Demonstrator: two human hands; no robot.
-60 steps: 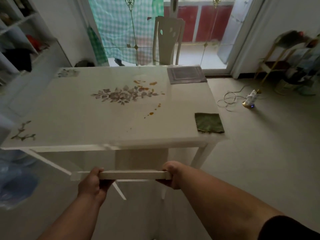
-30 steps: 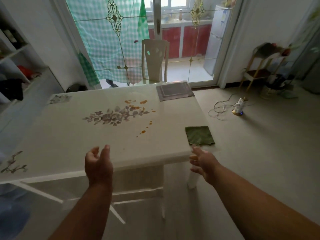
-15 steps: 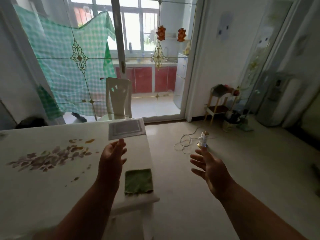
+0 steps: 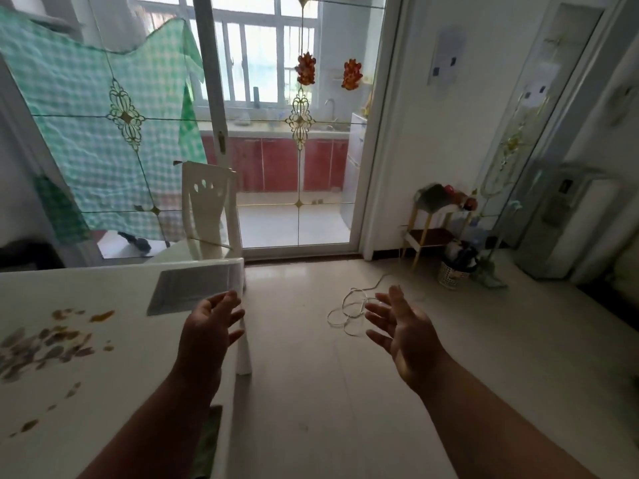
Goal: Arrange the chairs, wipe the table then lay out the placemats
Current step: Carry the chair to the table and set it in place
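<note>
A white table (image 4: 114,382) fills the lower left, with a flower print and orange-brown stains (image 4: 100,317) on its top. A grey placemat (image 4: 192,288) lies at its far right corner. A white chair (image 4: 211,216) stands behind the table's far end, by the glass door. My left forearm mostly hides a green cloth (image 4: 207,440) at the table's right edge. My left hand (image 4: 211,331) hovers open over that edge, near the placemat. My right hand (image 4: 404,331) is open over the floor, palm up, holding nothing.
A white cable (image 4: 349,311) lies coiled on the floor ahead of my right hand. A small shelf stand (image 4: 432,223) and a basket (image 4: 453,271) stand by the right wall, beside a tall appliance (image 4: 567,229). A sliding glass door (image 4: 297,188) faces me.
My hands let go of the chair back under the near edge and rose, open. The view lifted and swung right, toward the door, floor and far chair.
</note>
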